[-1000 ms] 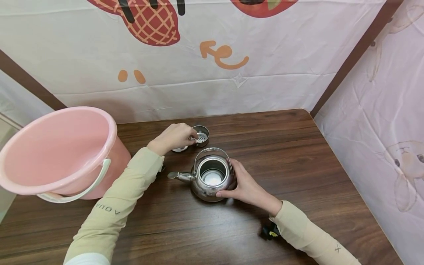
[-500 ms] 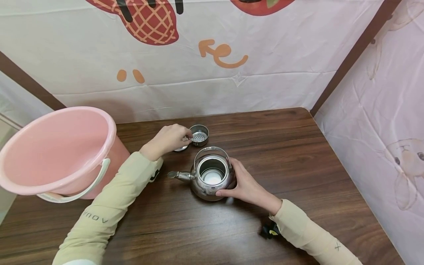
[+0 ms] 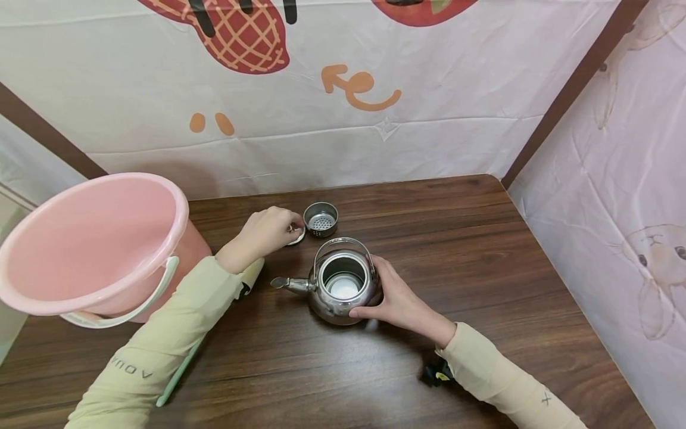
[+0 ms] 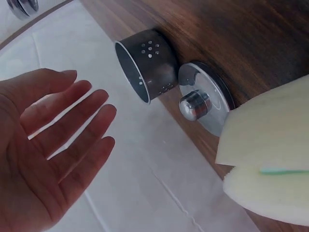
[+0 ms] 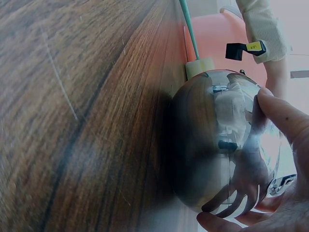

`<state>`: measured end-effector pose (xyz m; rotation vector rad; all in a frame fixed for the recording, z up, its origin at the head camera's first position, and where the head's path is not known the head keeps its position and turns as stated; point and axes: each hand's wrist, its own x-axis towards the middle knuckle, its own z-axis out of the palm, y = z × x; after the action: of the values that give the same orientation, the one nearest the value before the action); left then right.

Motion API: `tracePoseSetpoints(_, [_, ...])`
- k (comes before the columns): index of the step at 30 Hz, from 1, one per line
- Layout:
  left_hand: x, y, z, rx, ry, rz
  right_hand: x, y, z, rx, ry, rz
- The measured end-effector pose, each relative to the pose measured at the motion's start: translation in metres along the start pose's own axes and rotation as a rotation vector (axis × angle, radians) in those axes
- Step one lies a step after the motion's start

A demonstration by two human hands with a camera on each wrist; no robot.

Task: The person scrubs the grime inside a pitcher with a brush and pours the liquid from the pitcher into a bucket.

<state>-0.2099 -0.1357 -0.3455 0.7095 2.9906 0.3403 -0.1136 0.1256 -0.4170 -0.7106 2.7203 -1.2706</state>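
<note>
My right hand (image 3: 399, 298) grips the round body of a steel teapot (image 3: 334, 313), which stands lidless with its spout to the left and its wire handle raised. In the right wrist view, the thumb and fingers curve round the shiny side. My left hand (image 3: 265, 232) hovers at the teapot lid (image 3: 296, 237), partly covering it in the head view. Seen from the left wrist, its loosely bent fingers hold nothing, and the lid (image 4: 205, 96) lies knob up. Beside it sits a perforated tea strainer (image 3: 321, 220).
A big pink bucket (image 3: 193, 262) with a pale handle stands at left. A sponge brush lies under my left forearm, its green handle (image 3: 182, 372) and pale sponge (image 4: 270, 150) showing. A printed cloth (image 3: 429, 143) hangs behind the wooden table (image 3: 455, 238).
My left hand has drawn back leftward from the tea strainer's rim to over the lid, uncovering the strainer. The brush's green handle has come into view. My right hand keeps holding the teapot.
</note>
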Motion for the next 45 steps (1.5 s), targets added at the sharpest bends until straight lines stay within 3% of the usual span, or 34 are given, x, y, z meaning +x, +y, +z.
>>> tracePoseSetpoints(6, [-0.009,0.001,-0.001,0.006,0.018,-0.044,0.0,-0.001,0.0,0.001,-0.009,0.013])
tracePoseSetpoints(32, [-0.059,0.0,-0.005,0.022,0.12,-0.076,0.0,-0.002,0.0,0.007,-0.016,0.038])
tracePoseSetpoints(45, [-0.086,-0.005,-0.003,0.005,0.126,-0.117,0.0,-0.001,0.0,0.013,-0.02,0.035])
